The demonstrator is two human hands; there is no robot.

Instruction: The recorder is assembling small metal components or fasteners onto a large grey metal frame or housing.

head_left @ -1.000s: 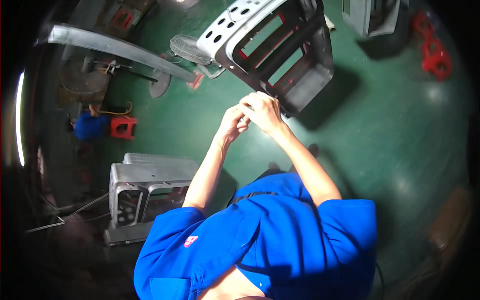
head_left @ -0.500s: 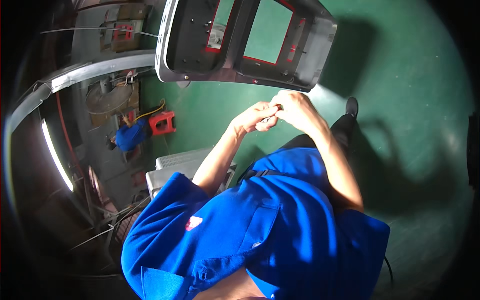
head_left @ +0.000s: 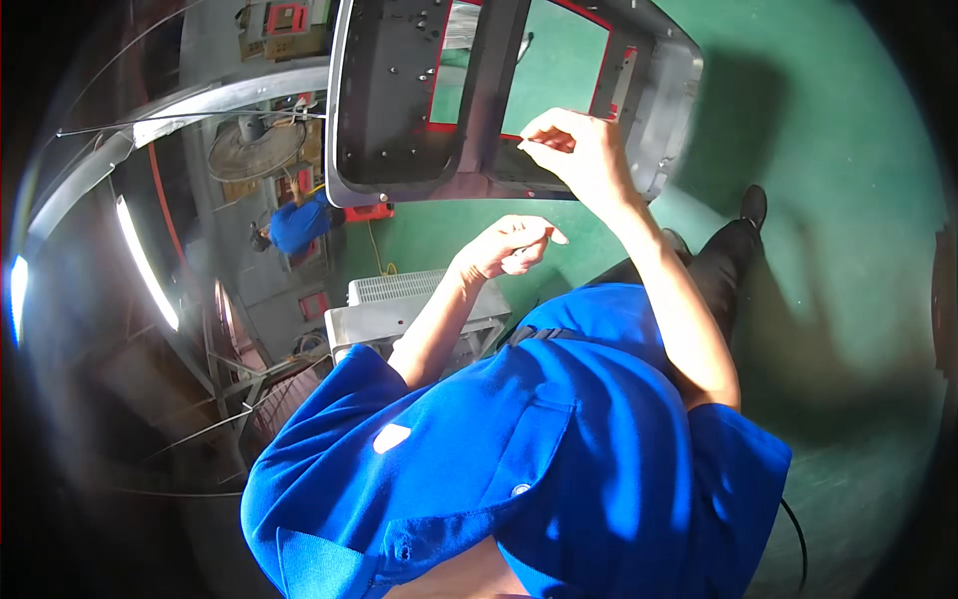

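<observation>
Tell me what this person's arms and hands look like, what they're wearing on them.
Both arms come out of a bright blue short-sleeved shirt, the sleeves ending above the elbows. The forearms are bare, and the left hand and right hand wear no gloves. No watch, band or ring shows. The shirt has a collar, a small button near the front and a small pale patch on the left sleeve.

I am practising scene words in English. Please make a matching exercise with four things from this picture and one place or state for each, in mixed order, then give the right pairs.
Things:
1. right hand
2. left hand
3. grey metal frame
4. white ribbed unit

Places or states:
A. on the green floor, behind the left forearm
B. raised, fingers at the frame's lower edge
C. held free in the air, fingers curled
D. above both hands, with red-edged openings

Pairs: 1-B, 2-C, 3-D, 4-A
</observation>
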